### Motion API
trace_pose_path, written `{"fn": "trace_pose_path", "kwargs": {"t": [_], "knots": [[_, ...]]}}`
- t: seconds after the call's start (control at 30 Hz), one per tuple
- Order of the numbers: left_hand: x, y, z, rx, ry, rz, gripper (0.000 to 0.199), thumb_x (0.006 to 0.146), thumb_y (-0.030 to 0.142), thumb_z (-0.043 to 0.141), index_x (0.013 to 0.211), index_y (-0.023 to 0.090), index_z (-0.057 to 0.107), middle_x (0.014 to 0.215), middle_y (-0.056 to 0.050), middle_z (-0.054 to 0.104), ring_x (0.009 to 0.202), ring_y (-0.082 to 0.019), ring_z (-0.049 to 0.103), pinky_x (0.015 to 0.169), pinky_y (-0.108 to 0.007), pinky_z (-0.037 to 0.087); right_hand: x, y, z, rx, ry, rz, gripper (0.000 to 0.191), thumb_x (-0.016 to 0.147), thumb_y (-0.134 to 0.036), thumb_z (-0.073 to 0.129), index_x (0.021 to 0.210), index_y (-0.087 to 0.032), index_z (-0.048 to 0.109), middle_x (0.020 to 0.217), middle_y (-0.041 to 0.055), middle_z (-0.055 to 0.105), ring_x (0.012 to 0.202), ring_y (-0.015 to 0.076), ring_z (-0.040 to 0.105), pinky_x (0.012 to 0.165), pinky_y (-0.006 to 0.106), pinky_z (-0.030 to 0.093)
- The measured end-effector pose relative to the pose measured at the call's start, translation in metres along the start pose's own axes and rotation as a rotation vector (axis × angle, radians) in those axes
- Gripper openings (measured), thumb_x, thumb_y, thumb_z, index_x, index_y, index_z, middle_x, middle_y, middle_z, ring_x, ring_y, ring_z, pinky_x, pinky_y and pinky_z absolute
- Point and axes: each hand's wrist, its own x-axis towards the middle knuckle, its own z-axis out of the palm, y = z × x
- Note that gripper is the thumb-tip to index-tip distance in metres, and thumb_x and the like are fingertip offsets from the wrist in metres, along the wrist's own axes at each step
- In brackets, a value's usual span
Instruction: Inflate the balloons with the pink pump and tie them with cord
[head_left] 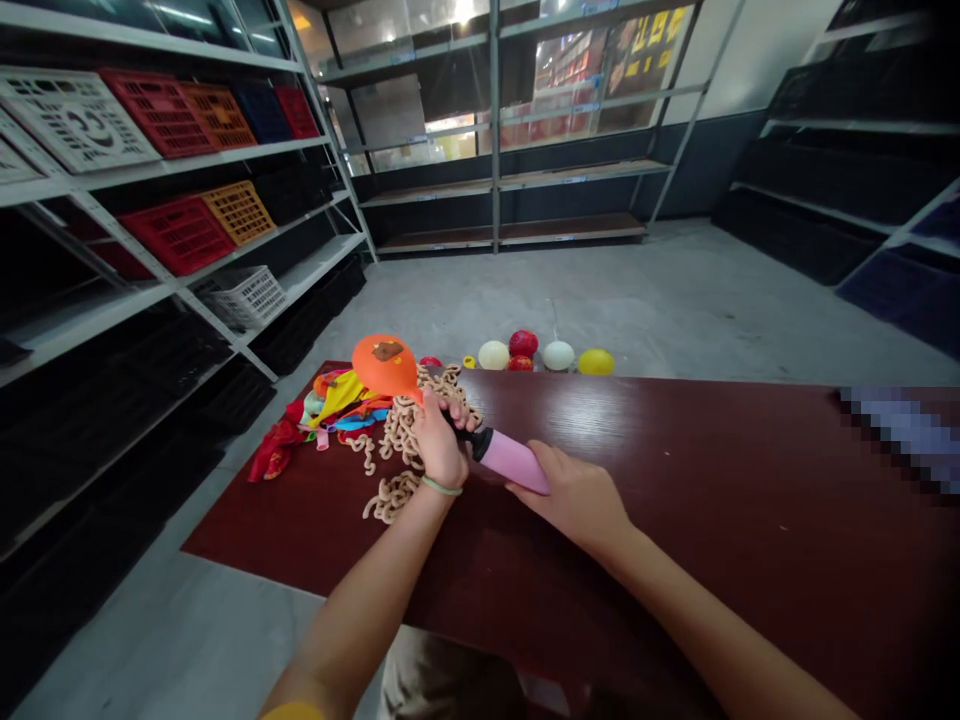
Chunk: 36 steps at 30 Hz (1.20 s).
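Note:
An orange balloon [384,366], partly inflated and with a brown print, points up and left from my left hand [440,440]. The fingers of that hand are closed round the balloon's neck at the black nozzle end of a pump. My right hand [581,495] is wrapped round the far end of the pink pump [514,461], which lies slantwise above the table. Tan curly pieces [401,430] are heaped beside and behind my left hand. Limp balloons [341,400] in several colours are piled to their left.
The dark red table [675,520] spans the front. Inflated balloons [523,344] in red, white and yellow rest beyond its far edge. Shelves with plastic crates [180,235] stand at the left, and metal racks [495,130] at the back. A pixelated patch covers the table's right end.

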Motion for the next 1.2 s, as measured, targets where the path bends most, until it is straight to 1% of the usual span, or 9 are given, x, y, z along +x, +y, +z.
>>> {"fn": "trace_pose_path", "kwargs": {"t": [0.2,0.37,0.53,0.6,0.7,0.83,0.93,1.07,1.2], "knots": [[0.016,0.019,-0.002,-0.039,0.017,0.033,0.045,0.09,0.053,0.06,0.067,0.02,0.04,0.05,0.006,0.038,0.04,-0.007,0.034,0.04,-0.021,0.03,0.006,0.031,-0.002,-0.057,0.091,-0.131,0.048,0.092,-0.059,0.051,0.119,-0.02,0.06,0.088,0.0044,0.07,0.075,0.0192,0.064,0.063,0.03,0.032],[0.036,0.043,-0.018,-0.136,0.09,0.091,0.043,0.094,0.048,0.056,0.068,0.02,0.038,0.053,0.007,0.035,0.042,-0.006,0.035,0.043,-0.02,0.032,0.007,0.062,-0.01,-0.186,0.19,-0.175,0.052,0.092,-0.063,0.049,0.117,-0.02,0.063,0.082,0.0043,0.068,0.071,0.0182,0.06,0.063,0.03,0.028],[0.045,0.064,-0.03,-0.205,0.111,0.181,0.038,0.096,0.039,0.054,0.068,0.019,0.036,0.055,0.007,0.036,0.043,-0.005,0.035,0.044,-0.019,0.03,0.005,0.06,-0.013,-0.221,0.201,-0.147,0.052,0.093,-0.061,0.048,0.122,-0.02,0.062,0.083,0.0051,0.069,0.072,0.019,0.06,0.062,0.03,0.027],[0.041,0.062,-0.026,-0.206,0.106,0.199,0.038,0.096,0.037,0.054,0.068,0.019,0.035,0.056,0.007,0.036,0.043,-0.005,0.035,0.043,-0.019,0.03,0.004,0.051,-0.012,-0.183,0.18,-0.135,0.053,0.092,-0.061,0.049,0.12,-0.019,0.063,0.083,0.0056,0.069,0.071,0.0191,0.061,0.061,0.03,0.028],[0.023,0.044,-0.013,-0.153,0.072,0.193,0.039,0.094,0.037,0.058,0.068,0.02,0.035,0.056,0.006,0.037,0.044,-0.005,0.036,0.044,-0.019,0.03,0.001,0.033,-0.01,-0.085,0.124,-0.098,0.05,0.091,-0.06,0.05,0.116,-0.018,0.063,0.088,0.0067,0.071,0.072,0.0191,0.062,0.06,0.029,0.03],[-0.002,0.012,0.0,-0.031,0.007,0.08,0.041,0.091,0.044,0.06,0.067,0.02,0.037,0.054,0.005,0.041,0.044,-0.008,0.04,0.045,-0.021,0.035,0.0,0.013,-0.008,0.011,0.074,-0.011,0.048,0.088,-0.058,0.055,0.117,-0.02,0.061,0.09,0.0054,0.071,0.074,0.0198,0.065,0.059,0.028,0.032],[-0.007,0.002,0.0,0.012,0.028,0.051,0.039,0.093,0.044,0.056,0.066,0.02,0.039,0.053,0.004,0.043,0.044,-0.009,0.041,0.046,-0.023,0.039,0.001,0.007,-0.007,0.014,0.068,-0.022,0.047,0.089,-0.056,0.056,0.117,-0.019,0.06,0.089,0.005,0.071,0.073,0.0198,0.065,0.059,0.029,0.032],[0.002,0.009,-0.003,-0.039,0.045,0.018,0.038,0.096,0.04,0.053,0.067,0.02,0.039,0.052,0.006,0.038,0.043,-0.008,0.037,0.045,-0.022,0.037,0.004,0.013,-0.006,-0.035,0.072,-0.085,0.046,0.091,-0.056,0.053,0.119,-0.019,0.058,0.085,0.0042,0.069,0.073,0.0193,0.063,0.06,0.029,0.031],[0.018,0.032,-0.01,-0.143,0.069,0.035,0.038,0.097,0.037,0.052,0.067,0.02,0.036,0.054,0.007,0.031,0.042,-0.006,0.033,0.043,-0.02,0.032,0.006,0.037,-0.01,-0.109,0.124,-0.152,0.048,0.093,-0.059,0.049,0.117,-0.019,0.06,0.085,0.0053,0.069,0.074,0.0195,0.062,0.063,0.03,0.03]]}}
